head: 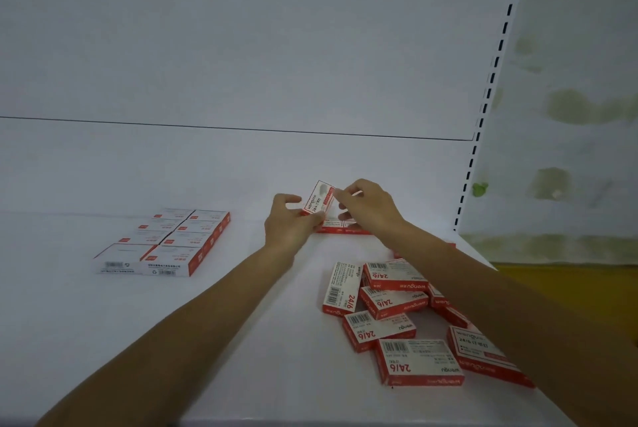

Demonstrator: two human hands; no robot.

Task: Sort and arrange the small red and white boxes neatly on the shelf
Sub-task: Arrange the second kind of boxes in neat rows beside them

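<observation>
One small red and white box (319,199) is held tilted above the white shelf (241,288), between both hands. My left hand (291,221) pinches its lower left corner. My right hand (367,205) pinches its upper right edge. Directly under the held box lies another box (340,227) flat on the shelf, partly hidden by my hands. A loose pile of several red and white boxes (397,316) lies at the near right, partly under my right forearm. At the left, several boxes (172,240) sit in two neat rows.
The shelf's white back panel (241,47) rises behind. A slotted upright (490,88) marks the shelf's right end, with a stained wall (569,99) beyond it. The shelf's front edge runs along the bottom of the view.
</observation>
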